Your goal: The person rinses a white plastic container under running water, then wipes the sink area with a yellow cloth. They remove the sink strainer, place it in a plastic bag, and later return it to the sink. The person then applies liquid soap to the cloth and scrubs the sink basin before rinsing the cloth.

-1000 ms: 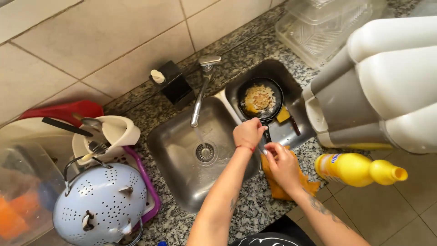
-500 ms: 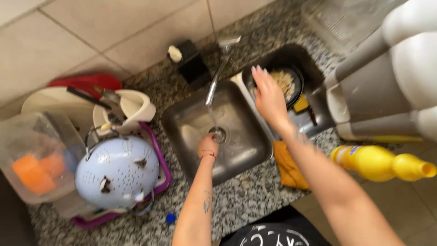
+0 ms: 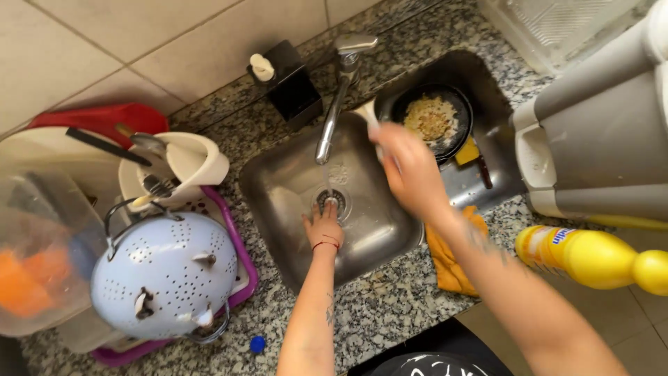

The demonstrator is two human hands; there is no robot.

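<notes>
Head view: left hand (image 3: 323, 228) flat in the steel sink (image 3: 278, 188), fingers spread and released, fingertips at the drain (image 3: 331, 200), thin water stream from the faucet (image 3: 339, 90) falling right there. Right hand (image 3: 410, 170) blurred above sink's right edge, grips a white handle (image 3: 367, 115), fingers curled around it. Black pan (image 3: 433, 122) with food bits just beyond. Orange cloth (image 3: 449, 261) under right forearm, yellow bottle (image 3: 591, 257) at right, pale blue colander (image 3: 163, 275) upside down at left
</notes>
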